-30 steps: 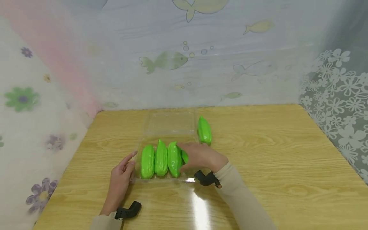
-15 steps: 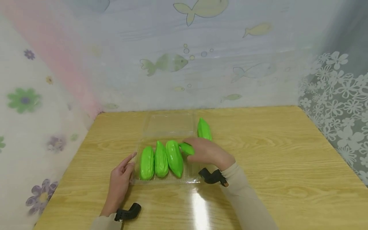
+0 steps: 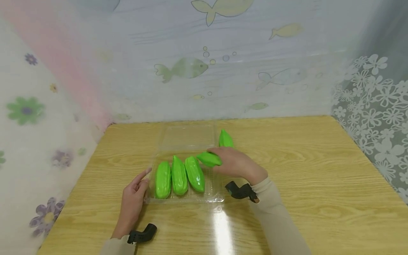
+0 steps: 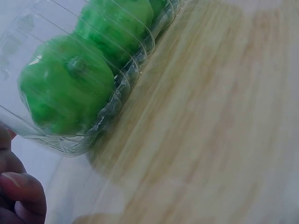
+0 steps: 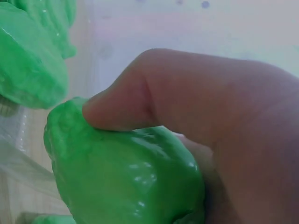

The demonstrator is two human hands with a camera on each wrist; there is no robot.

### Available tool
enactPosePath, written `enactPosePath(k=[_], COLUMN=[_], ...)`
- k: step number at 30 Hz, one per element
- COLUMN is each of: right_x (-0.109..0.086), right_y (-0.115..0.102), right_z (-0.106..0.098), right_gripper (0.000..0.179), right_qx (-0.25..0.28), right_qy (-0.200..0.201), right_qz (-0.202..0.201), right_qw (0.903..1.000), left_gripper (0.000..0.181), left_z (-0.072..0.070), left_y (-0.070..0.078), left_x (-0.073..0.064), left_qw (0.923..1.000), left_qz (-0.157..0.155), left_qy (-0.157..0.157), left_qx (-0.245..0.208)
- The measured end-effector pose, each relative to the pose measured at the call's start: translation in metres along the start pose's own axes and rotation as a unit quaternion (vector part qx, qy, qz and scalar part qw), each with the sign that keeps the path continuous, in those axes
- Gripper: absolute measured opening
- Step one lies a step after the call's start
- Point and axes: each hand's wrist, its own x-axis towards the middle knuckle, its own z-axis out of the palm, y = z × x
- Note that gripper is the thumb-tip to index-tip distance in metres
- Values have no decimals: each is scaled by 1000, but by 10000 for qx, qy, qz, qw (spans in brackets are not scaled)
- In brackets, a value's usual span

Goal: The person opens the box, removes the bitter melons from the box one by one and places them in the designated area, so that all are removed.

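Note:
My right hand pinches a glossy green gourd, held tilted above the right part of a clear plastic clamshell box. In the right wrist view, the thumb presses on this ridged gourd. Three more gourds lie side by side in the box's left and middle. My left hand rests at the box's left side, fingers loosely extended. In the left wrist view, the gourds show through the box's wall beside my left fingers.
Another green gourd lies on the wooden table behind my right hand, partly hidden by it. The box's lid lies folded back toward the wall. Patterned sheets hang at the left and right.
My right hand has lifted a gourd out of its place at the box's right and moved it up and rightward. The third gourd has tilted. My left hand stays in place.

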Motion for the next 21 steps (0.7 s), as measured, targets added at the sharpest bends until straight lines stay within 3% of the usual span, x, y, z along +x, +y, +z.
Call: enactPosePath(k=[12,21], right_x=[-1,-1], right_y=[8,17], right_z=[-5,-7], right_gripper=[55,51], right_qx=[81,593], right_qy=[179,477], right_qz=[-26,119], right_qw=[9998,9970], left_gripper=[31,31], left_z=[-1,-2], left_y=[-1,0], left_x=[1,1], left_qw=[10000,10000], left_qz=[45,59], left_qy=[38,44], left_qx=[13,7])
